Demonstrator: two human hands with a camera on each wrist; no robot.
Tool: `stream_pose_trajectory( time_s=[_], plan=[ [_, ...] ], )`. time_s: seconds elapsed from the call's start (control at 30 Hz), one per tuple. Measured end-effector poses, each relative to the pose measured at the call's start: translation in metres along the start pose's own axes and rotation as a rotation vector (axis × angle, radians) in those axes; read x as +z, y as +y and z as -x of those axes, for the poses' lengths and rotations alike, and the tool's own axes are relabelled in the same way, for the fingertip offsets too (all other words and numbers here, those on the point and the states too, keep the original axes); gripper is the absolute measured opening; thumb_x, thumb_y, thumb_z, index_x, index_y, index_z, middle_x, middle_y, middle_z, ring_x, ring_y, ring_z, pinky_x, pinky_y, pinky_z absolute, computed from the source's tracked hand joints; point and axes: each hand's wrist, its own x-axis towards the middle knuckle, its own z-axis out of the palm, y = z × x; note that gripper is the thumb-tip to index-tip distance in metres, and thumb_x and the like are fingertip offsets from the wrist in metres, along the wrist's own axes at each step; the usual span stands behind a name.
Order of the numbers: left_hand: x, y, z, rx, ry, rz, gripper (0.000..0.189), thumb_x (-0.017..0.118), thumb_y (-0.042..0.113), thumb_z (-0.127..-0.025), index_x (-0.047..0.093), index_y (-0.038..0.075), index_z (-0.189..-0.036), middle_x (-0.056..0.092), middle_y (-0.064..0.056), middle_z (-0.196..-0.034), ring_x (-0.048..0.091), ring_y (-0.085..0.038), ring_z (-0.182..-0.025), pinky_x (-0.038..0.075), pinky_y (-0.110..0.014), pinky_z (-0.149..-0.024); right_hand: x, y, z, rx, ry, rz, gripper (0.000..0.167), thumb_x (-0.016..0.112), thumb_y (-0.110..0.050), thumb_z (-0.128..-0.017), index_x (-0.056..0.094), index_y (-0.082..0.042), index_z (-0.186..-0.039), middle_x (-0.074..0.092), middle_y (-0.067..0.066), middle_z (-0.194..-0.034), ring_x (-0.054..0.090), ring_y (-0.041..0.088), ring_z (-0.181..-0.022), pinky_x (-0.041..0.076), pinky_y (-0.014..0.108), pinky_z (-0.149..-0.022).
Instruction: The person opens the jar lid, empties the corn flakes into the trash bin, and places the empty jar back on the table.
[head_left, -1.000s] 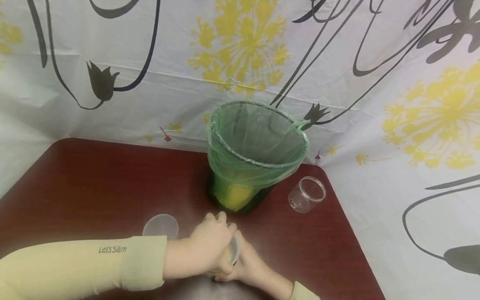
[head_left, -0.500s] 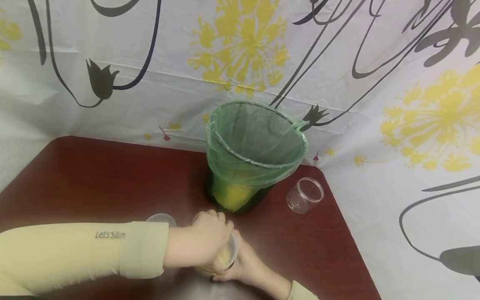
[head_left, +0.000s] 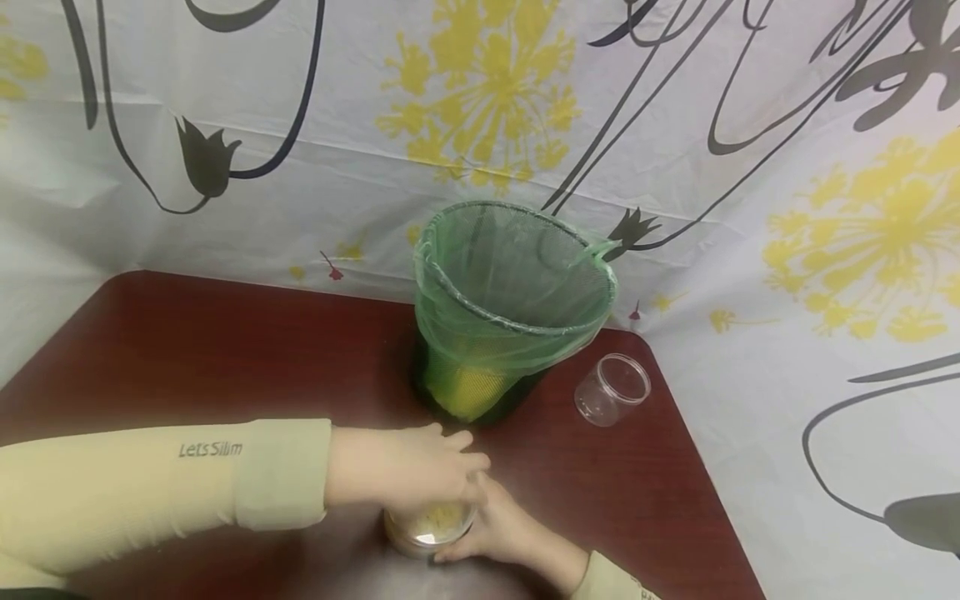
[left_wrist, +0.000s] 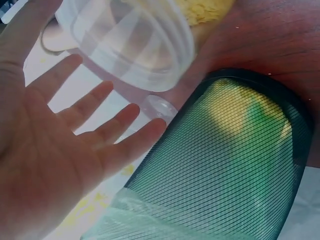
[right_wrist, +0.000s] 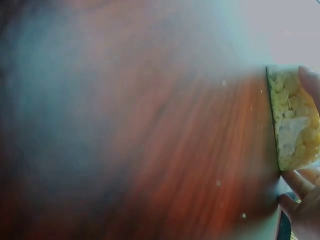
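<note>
A clear plastic jar point(head_left: 431, 529) of thin, round yellow pieces stands low at the front of the table. Its broad translucent top point(left_wrist: 170, 55) fills the upper part of the left wrist view. My right hand point(head_left: 506, 525) grips the jar from the right side, thumb toward me. Over the jar's top is my left hand point(head_left: 420, 467), fingers spread and extended; in the left wrist view its palm point(left_wrist: 65, 145) faces the camera. In the right wrist view the yellow pieces point(right_wrist: 292, 110) show through the jar wall, with a pale patch on it.
Behind the hands stands a mesh wastebasket point(left_wrist: 225, 150) lined with a green bag point(head_left: 487, 342). A second clear jar point(head_left: 611, 390), without a lid, sits near the table's right edge. A patterned white cloth point(head_left: 337, 217) hangs behind the dark red table point(head_left: 262, 350).
My left hand has loosened from its curled hold on the jar's top and spread its fingers. Its forearm has shifted forward, and the sleeve now hides the translucent disc on the table.
</note>
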Motion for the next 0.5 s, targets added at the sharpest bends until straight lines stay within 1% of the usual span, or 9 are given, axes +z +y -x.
stream_pose_trajectory(
  time_s=[0.13, 0.23, 0.37, 0.5],
  plan=[
    [0.0024, -0.0024, -0.0009, 0.036, -0.015, -0.012, 0.054, 0.083, 0.025, -0.071, 0.063, 0.043, -0.118, 0.051, 0.011, -0.113, 0.044, -0.011, -0.093, 0.043, -0.023, -0.069, -0.0016, -0.0008, -0.0006, 0.028, -0.034, -0.016, 0.095, 0.091, -0.039, -0.057, 0.044, -0.019, -0.138, 0.051, -0.004, -0.13, 0.051, 0.013, -0.115, 0.043, 0.034, -0.098],
    [0.0048, -0.0038, -0.0021, 0.046, 0.001, 0.0, 0.053, 0.083, 0.023, -0.071, 0.064, 0.04, -0.118, 0.051, 0.011, -0.108, 0.042, -0.011, -0.087, 0.04, -0.019, -0.068, -0.0017, -0.0005, -0.0009, 0.015, -0.039, -0.032, 0.094, 0.092, -0.038, -0.058, 0.045, -0.02, -0.138, 0.051, -0.005, -0.13, 0.051, 0.014, -0.115, 0.042, 0.034, -0.098],
    [0.0075, -0.0042, -0.0049, 0.015, 0.024, 0.054, 0.051, 0.086, 0.024, -0.066, 0.067, 0.034, -0.112, 0.05, 0.01, -0.104, 0.041, -0.013, -0.085, 0.04, -0.02, -0.064, -0.0011, 0.0014, -0.0008, -0.015, -0.017, -0.056, 0.097, 0.092, -0.035, -0.058, 0.041, -0.021, -0.14, 0.051, -0.004, -0.131, 0.051, 0.015, -0.116, 0.042, 0.035, -0.099],
    [0.0103, -0.0027, -0.0083, -0.031, 0.04, 0.087, 0.054, 0.09, 0.032, -0.058, 0.069, 0.034, -0.108, 0.05, 0.008, -0.099, 0.041, -0.015, -0.082, 0.04, -0.022, -0.061, -0.0002, 0.0037, 0.0004, -0.01, -0.001, -0.069, 0.11, 0.092, -0.037, -0.057, 0.03, -0.019, -0.146, 0.046, -0.002, -0.137, 0.049, 0.017, -0.12, 0.04, 0.036, -0.101]
  ],
)
